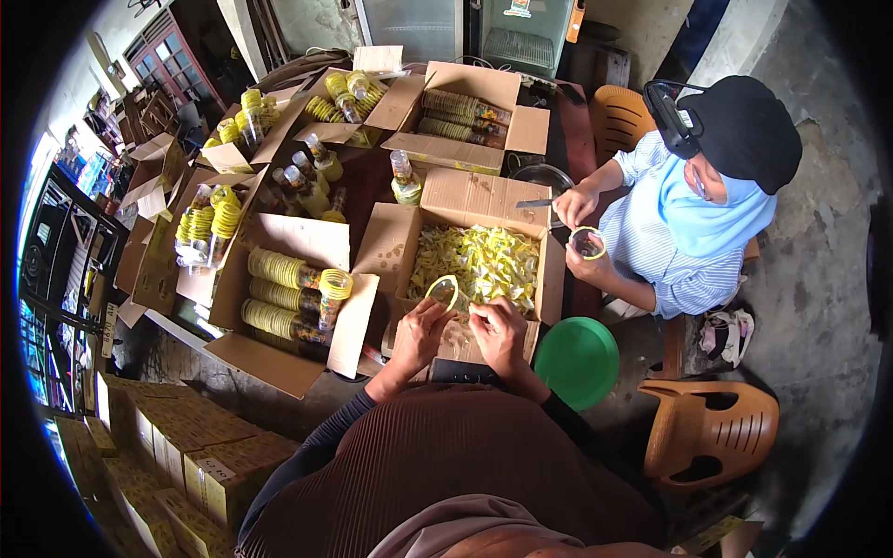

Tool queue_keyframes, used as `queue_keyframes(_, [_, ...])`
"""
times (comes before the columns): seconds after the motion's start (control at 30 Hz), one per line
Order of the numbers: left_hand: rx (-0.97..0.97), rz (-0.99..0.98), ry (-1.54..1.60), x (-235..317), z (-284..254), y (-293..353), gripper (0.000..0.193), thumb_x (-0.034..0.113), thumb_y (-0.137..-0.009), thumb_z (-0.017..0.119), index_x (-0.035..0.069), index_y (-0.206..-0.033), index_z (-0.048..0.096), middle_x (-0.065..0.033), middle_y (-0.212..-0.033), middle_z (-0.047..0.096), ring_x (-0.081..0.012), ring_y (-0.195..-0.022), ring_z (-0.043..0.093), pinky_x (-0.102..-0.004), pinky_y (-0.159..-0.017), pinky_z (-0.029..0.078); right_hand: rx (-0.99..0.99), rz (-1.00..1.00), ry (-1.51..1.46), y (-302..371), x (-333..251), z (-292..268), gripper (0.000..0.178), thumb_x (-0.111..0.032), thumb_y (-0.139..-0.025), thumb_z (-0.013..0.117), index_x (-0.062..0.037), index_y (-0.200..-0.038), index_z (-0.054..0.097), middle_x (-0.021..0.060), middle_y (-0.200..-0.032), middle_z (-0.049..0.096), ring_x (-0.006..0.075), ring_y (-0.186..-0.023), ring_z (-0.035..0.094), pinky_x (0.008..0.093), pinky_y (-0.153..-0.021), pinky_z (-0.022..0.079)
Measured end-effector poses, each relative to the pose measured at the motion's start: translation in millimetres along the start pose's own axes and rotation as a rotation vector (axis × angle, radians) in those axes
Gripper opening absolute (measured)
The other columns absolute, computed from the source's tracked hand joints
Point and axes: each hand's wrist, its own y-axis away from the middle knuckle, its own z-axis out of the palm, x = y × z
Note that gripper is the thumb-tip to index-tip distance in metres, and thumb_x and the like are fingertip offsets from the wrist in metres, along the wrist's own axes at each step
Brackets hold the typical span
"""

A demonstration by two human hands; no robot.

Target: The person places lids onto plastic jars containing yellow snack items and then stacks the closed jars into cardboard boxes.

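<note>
My left hand (419,330) grips a clear plastic cup (444,292) with a yellow rim, tilted over the near edge of an open cardboard box. Just to its right, my right hand (500,333) is closed in a pinch, its fingertips close to the cup; what they hold is too small to make out. Beneath and beyond both hands, the box holds a heap of small yellow-and-white packets (479,265). The cup's contents cannot be told.
At right, a co-worker (670,223) holds a knife-like tool (534,203) and a yellow-rimmed cup (588,244). A carton of stacked cups (279,270) stands left; further cartons lie beyond. A green basin (579,363) and an orange chair (716,432) are at right.
</note>
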Motion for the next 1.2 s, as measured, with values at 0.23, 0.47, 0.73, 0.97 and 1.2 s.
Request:
queue_keyframes(0.23, [0.005, 0.106, -0.034, -3.5, 3.3, 2.5, 0.008, 0.009, -0.085, 0.064, 0.001, -0.086, 0.064, -0.0126, -0.084, 0.060, -0.0341, -0.074, 0.062, -0.0401, -0.062, 0.051, -0.043, -0.049, 0.100, 3.8, 8.7, 5.4, 0.017, 0.000, -0.071, 0.072, -0.0056, -0.085, 0.063, 0.0074, -0.075, 0.054, 0.0246, -0.067, 0.057, 0.0364, -0.057, 0.046])
queue_keyframes(0.47, [-0.064, 0.196, -0.006, 1.6, 12.1, 11.6, 0.008, 0.004, -0.084, 0.063, 0.002, -0.092, 0.063, -0.0136, -0.090, 0.061, -0.0363, -0.076, 0.062, -0.0409, -0.064, 0.052, -0.015, 0.086, -0.016, -0.2, 26.5, 10.2, 0.017, 0.003, -0.072, 0.069, -0.0037, -0.086, 0.063, 0.0105, -0.072, 0.056, 0.0263, -0.061, 0.058, 0.0346, -0.055, 0.046])
queue_keyframes(0.73, [-0.032, 0.180, -0.027, 0.8, 4.3, 1.9, 0.011, 0.009, -0.085, 0.063, 0.001, -0.093, 0.061, -0.0144, -0.090, 0.060, -0.0362, -0.075, 0.062, -0.0419, -0.064, 0.051, -0.074, 0.044, -0.086, 4.4, 19.9, 1.5, 0.019, 0.006, -0.071, 0.071, -0.0029, -0.085, 0.062, 0.0100, -0.072, 0.057, 0.0244, -0.060, 0.058, 0.0329, -0.054, 0.046])
queue_keyframes(0.97, [-0.020, 0.097, -0.200, 4.4, 3.9, 3.6, 0.010, 0.013, -0.089, 0.060, 0.004, -0.088, 0.057, -0.0124, -0.088, 0.058, -0.0362, -0.070, 0.061, -0.0437, -0.057, 0.050, -0.007, 0.049, -0.061, 5.1, 12.6, -6.1, 0.018, 0.003, -0.071, 0.072, -0.0034, -0.085, 0.062, 0.0096, -0.073, 0.056, 0.0253, -0.062, 0.057, 0.0345, -0.055, 0.045])
queue_keyframes(1.2, [-0.050, 0.183, -0.136, 6.7, 14.9, 11.1, 0.007, 0.009, -0.087, 0.060, 0.003, -0.090, 0.058, -0.0134, -0.088, 0.058, -0.0358, -0.075, 0.062, -0.0431, -0.062, 0.051, -0.018, 0.010, 0.073, 2.1, 13.2, -2.2, 0.017, 0.004, -0.071, 0.071, -0.0031, -0.085, 0.062, 0.0095, -0.073, 0.056, 0.0263, -0.064, 0.057, 0.0351, -0.056, 0.046])
